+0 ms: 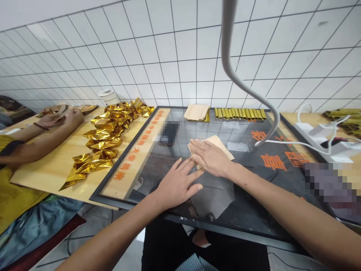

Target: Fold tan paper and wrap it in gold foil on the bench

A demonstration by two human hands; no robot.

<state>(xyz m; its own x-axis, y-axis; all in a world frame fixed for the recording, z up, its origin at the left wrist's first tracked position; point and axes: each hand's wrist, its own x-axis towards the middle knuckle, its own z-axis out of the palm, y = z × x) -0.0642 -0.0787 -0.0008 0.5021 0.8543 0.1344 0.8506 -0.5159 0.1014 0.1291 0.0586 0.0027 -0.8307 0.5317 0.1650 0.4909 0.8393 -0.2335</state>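
A square sheet of tan paper (pixel 219 145) lies on the dark glass tabletop (pixel 208 201) in front of me. My right hand (pixel 208 156) rests flat over the sheet's left and lower part, fingers pointing left. Beside it, my left hand (pixel 180 182) lies with spread fingers on the glass, its fingertips at the near left edge of the paper and touching or almost touching my right hand. Part of the sheet is hidden under the hands. Behind them sits a stack of similar paper (pixel 196 112), with gold showing at its side.
A row of rolled gold tubes (pixel 239 113) lies along the back. Folded gold foil pieces (pixel 104 139) pile up at left, near a co-worker's hands (pixel 63 116). A grey cable (pixel 245 84) hangs down to the glass. A power strip (pixel 321 135) stands at right.
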